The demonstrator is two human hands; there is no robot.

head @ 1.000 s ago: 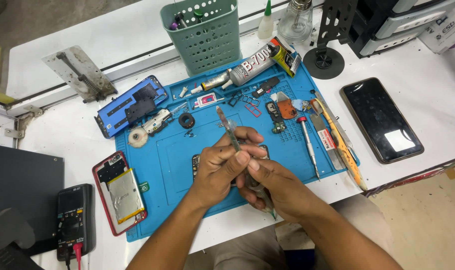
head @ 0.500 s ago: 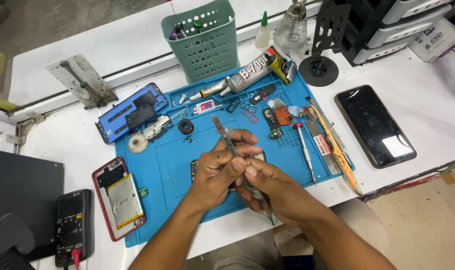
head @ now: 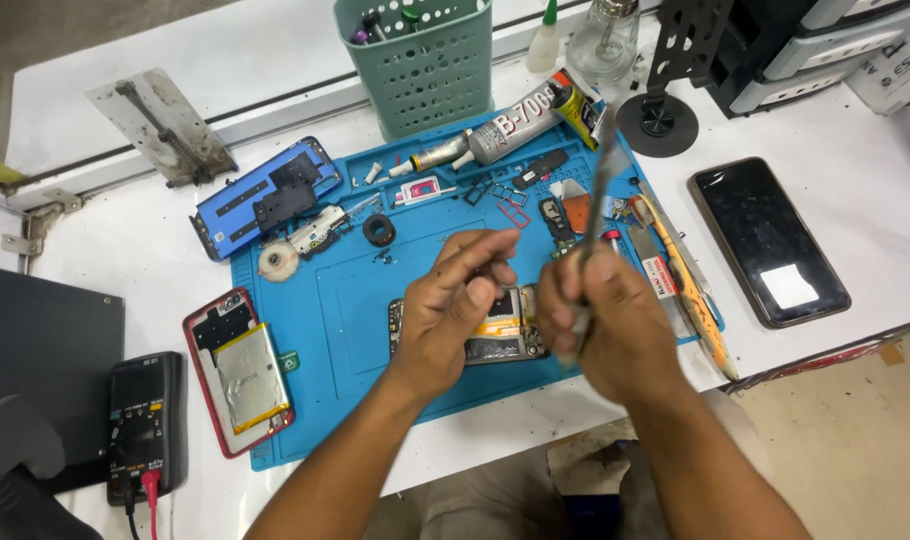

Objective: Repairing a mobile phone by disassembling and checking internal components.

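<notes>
An opened phone [head: 495, 335] lies on the blue work mat [head: 345, 310], mostly covered by both hands. My left hand [head: 455, 305] rests on the phone's left half, fingers bent over it, with a small dark part at the fingertips. My right hand [head: 615, 325] is closed around a thin metal tool [head: 603, 170], blurred, whose blade points up and away from the phone. The two hands are a little apart.
On the mat lie a glue tube [head: 520, 125], tweezers, small parts and a screwdriver [head: 690, 295]. A blue phone frame [head: 265, 195], a red phone with battery [head: 237, 370], a multimeter [head: 143, 425], a green basket [head: 420, 60] and a black phone [head: 770, 240] surround it.
My right hand has pulled away to the right and swung the metal tool upright. My left hand stays on the phone, which now shows between the hands.
</notes>
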